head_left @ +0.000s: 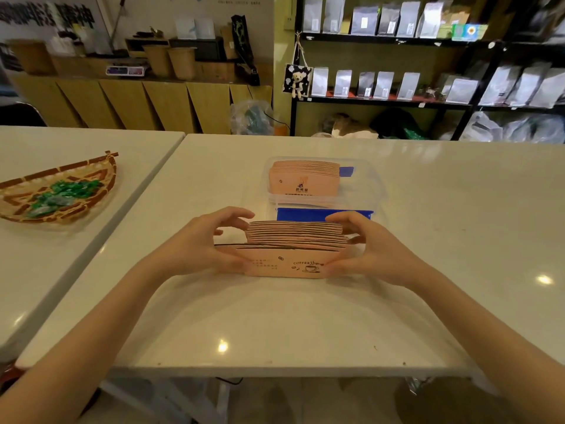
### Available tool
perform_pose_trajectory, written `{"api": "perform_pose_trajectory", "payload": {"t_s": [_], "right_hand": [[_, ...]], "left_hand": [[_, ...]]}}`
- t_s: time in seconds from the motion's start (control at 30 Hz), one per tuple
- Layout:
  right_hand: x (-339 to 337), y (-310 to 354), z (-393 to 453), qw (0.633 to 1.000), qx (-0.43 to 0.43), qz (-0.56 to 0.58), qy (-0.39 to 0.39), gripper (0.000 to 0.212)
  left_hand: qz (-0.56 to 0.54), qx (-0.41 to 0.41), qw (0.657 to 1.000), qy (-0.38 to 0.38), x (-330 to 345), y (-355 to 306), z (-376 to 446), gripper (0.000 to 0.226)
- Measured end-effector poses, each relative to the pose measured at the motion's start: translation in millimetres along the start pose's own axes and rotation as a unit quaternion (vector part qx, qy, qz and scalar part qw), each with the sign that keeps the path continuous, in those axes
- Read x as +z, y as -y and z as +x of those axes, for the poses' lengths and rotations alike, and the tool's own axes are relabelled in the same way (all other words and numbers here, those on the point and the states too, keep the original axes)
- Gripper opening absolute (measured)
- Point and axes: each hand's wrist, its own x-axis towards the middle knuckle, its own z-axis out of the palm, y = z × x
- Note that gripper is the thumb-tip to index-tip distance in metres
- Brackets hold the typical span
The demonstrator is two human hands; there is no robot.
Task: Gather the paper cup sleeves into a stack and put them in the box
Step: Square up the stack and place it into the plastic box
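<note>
A stack of pink paper cup sleeves (290,258) stands on edge on the white table, its front face printed with a coffee cup. My left hand (208,243) grips the stack's left end and my right hand (367,246) grips its right end. The nearest sleeves sit a little lower and further left than the rest. Just behind the stack stands a clear plastic box (371,185) with blue clips. Another stack of pink sleeves (304,179) stands inside the box at its left side.
A woven basket (91,169) with green wrapped sweets lies on the adjoining table at the left. The white table (275,325) has its front edge near me. Shelves of silver bags and wooden cabinets line the back wall.
</note>
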Motion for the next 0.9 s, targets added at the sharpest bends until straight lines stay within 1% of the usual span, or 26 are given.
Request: {"api": "perform_pose_trajectory", "payload": {"t_s": [0.1,0.2,0.3,0.37,0.5,0.57,0.63,0.7,0.83,0.9], "right_hand": [[5.0,-7.2,-2.3,1.0,-0.002,0.031,0.003,0.063],[10.1,-10.0,-3.9,0.998,-0.004,0.066,0.003,0.059],[14.5,-7.9,-5.1,0.995,-0.018,0.099,-0.008,0.054],[18.9,-5.9,-5.1,0.995,-0.029,0.099,-0.013,0.056],[28.0,-3.8,-3.3,0.995,-0.057,0.077,-0.025,0.064],[30.6,-3.9,-1.4,0.996,-0.06,0.067,-0.03,0.067],[33.1,-4.7,0.3,0.996,-0.061,0.049,-0.041,0.068],[36.4,-6.8,2.2,0.996,-0.06,0.035,-0.056,0.069],[42.0,-10.1,3.4,0.995,-0.044,0.029,-0.089,0.072],[42.5,-10.8,3.4,0.994,-0.046,0.029,-0.095,0.069]], "left_hand": [[-0.052,-0.001,0.998,-0.021,4.8,9.8,-4.4,0.065],[-0.099,-0.002,0.995,-0.026,10.2,18.6,-10.0,0.067],[-0.137,0.003,0.99,-0.024,15.4,19.9,-11.5,0.077],[-0.149,0.008,0.989,-0.022,20.2,18.4,-9.5,0.081],[-0.16,0.039,0.986,-0.02,31.3,6.5,-5.3,0.077],[-0.156,0.051,0.986,-0.033,34.8,-2.5,-3.9,0.07],[-0.142,0.06,0.986,-0.062,39.4,-6.4,-1.2,0.065],[-0.115,0.057,0.987,-0.095,45.9,-4.5,3.6,0.065],[-0.081,0.041,0.987,-0.13,56.0,-1.9,7.3,0.056],[-0.064,0.033,0.988,-0.138,57.2,-1.2,6.4,0.059]]}}
